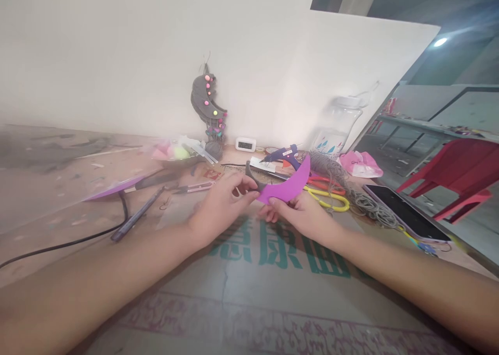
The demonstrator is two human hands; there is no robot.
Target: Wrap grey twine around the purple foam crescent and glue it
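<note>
Between my hands, above the printed board, is a purple crescent-shaped cutout [290, 186], its left end covered in dark grey yarn [254, 178]. My left hand [230, 198] pinches it where the grey covering meets the purple. Thumb on the front face, my right hand [298, 212] grips the lower edge of the purple part; its other fingers are partly hidden behind. Just beyond lie a blue glue gun [284, 155] and yellow-handled scissors [331, 198]. A grey moon decoration [205, 97] with coloured pompoms leans against the white wall.
Grey yarn [370, 207] trails along the right side, near a phone [405, 212] and a pink bag [360, 163]. A clear bottle [337, 123] and a small white clock [245, 144] stand behind. On the left are a dark pen [136, 217], a black cable [78, 238] and a bowl of pompoms [173, 155].
</note>
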